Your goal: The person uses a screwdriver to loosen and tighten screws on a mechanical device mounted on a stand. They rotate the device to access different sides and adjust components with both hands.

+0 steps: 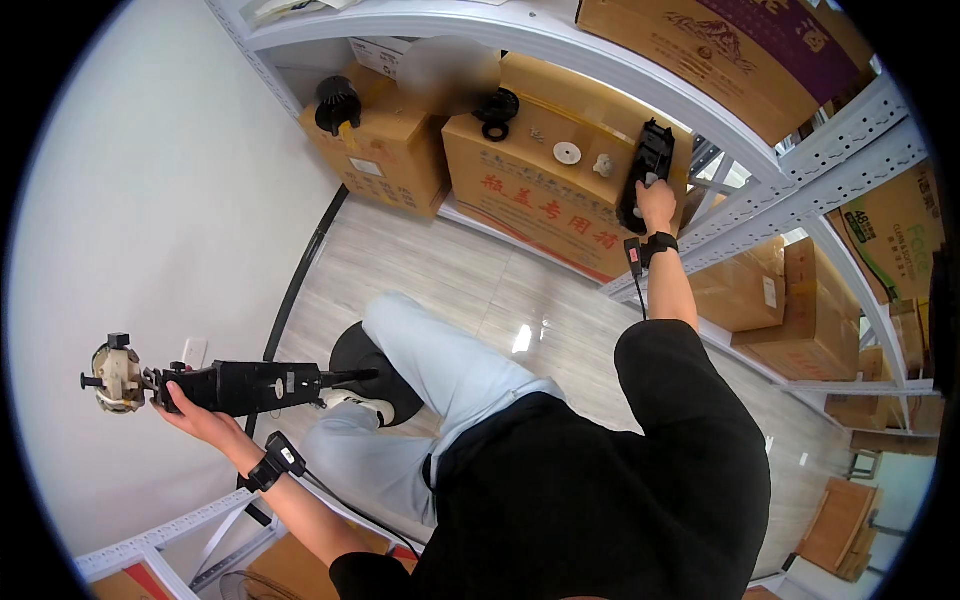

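Curling round a black stand (265, 388), the left grip (203, 420) holds it while the right grip (656, 204) clasps a black casing (653, 152)

On the carton (500, 165), casing (652, 152) at right, disc (562, 156) left of it, apparently a ring (495, 138) farther left

Black column (265, 388): long and boxy, held at its motor end and set crosswise; small pale labels are carried on its face
Cream motor (120, 378): exposed at the column's left end, with black parts fitted on top and at the side
Round base (350, 350): flat and black, met by the column's narrow stem, partly covered by a leg
Black shell (652, 155): elongated, laid near the right end of a carton's top (625, 125), touched at its near end
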{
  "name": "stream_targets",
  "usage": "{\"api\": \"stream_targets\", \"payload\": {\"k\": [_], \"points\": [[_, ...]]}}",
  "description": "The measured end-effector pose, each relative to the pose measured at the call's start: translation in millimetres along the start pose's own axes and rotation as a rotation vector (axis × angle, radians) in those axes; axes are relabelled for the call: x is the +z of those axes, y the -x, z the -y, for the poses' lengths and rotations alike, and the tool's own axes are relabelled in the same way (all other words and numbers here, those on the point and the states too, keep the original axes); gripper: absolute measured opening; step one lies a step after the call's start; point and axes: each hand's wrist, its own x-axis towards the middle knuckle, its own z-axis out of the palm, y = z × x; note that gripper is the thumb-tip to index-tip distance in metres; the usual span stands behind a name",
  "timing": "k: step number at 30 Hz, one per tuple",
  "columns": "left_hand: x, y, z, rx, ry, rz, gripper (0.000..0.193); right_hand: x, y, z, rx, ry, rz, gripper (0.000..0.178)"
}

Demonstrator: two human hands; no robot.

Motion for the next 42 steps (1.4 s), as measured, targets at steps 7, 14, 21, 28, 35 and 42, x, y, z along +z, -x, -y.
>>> {"api": "stream_targets", "payload": {"k": [7,14,21,28,35,42], "points": [[-3.3,-3.5,5.8,0.029,0.020,-0.002,0.055,7.4,-8.0,2.2,-0.058,0.086,0.025,0.047],[-17.9,-17.5,12.5,-0.018,-0.079,0.036,0.065,-61.6,54.1,142.1,-0.692,-0.017,-0.077,0.040],[-34.9,-16.7,27.1,-0.008,0.195,0.136,0.085,-142.4,282.5,384.8,-1.085,-0.946,1.114,0.028],[-28.2,-13.7,19.3,-0.003,0.082,0.110,0.093,-168.3,411.4,557.2,-0.927,-0.984,1.689,0.056],[-27.6,-11.9,17.5,0.004,0.106,0.083,0.097,-167.1,420.1,603.6,-0.769,-0.749,1.965,0.049],[-28.3,-10.9,16.3,0.006,0.118,0.134,0.099,-159.2,410.9,601.6,-0.749,-0.848,2.153,0.035]]}}
